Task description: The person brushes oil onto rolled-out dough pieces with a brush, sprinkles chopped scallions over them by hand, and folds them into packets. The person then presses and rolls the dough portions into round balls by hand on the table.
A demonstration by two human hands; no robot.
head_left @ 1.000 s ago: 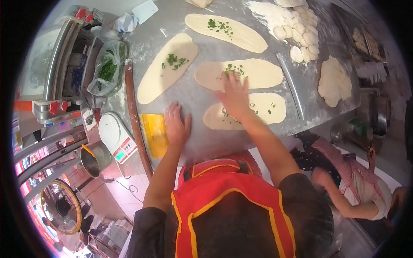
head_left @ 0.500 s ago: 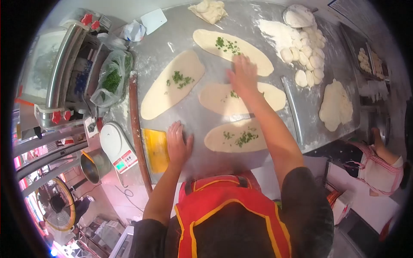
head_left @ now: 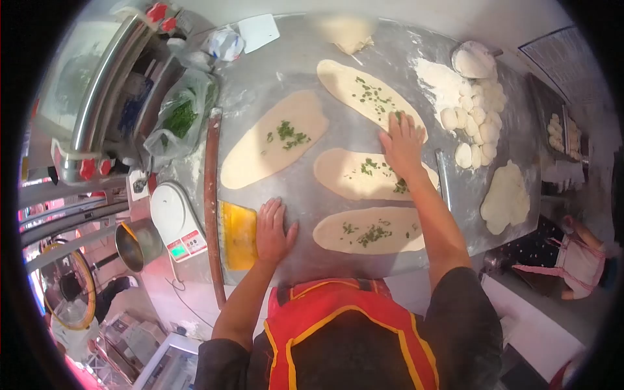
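Right hand (head_left: 403,146): splayed on far dough sheet (head_left: 364,95) (1 of 4) | left hand (head_left: 275,232): flat on table (head_left: 289,175), unclenched, beside yellow scraper (head_left: 238,235) | dough: likely soft, tearable; support both ends

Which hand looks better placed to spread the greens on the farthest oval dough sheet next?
Probably the right hand: it is at that dough sheet, by its greens. The left hand lies well away, beside the yellow item.

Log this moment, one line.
right hand: at greens, top dough sheet | left hand: on table, beside yellow object | sheets: four, all with greens
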